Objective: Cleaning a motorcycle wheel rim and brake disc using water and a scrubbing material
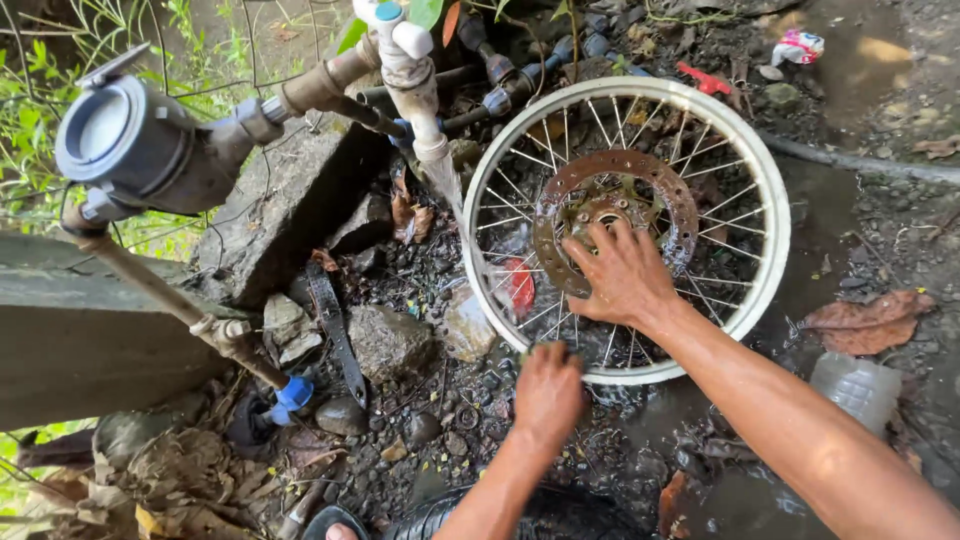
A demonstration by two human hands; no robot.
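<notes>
- I see the spoked wheel (pixel 627 230) lying nearly flat on wet, stony ground, its pale rim just beside a tap (pixel 420 90) on a run of pipes
- A thin stream of water (pixel 462 215) falls from the tap onto the rim's left side
- My right hand (pixel 625 275) lies spread, fingers open, over the spokes and the lower edge of the rusty brake disc (pixel 620 205) at the hub, pressing flat rather than gripping
- My left hand (pixel 547 390) is at the near edge of the rim, fingers curled over it; it seems to grasp the rim, though the knuckles hide the fingertips
- A grey water meter (pixel 130 145) sits on the pipe at upper left, with a blue valve (pixel 293 395) lower down
- A clear plastic bottle (pixel 858 385) lies right of my forearm, and a black tyre (pixel 500 515) shows at the bottom edge
</notes>
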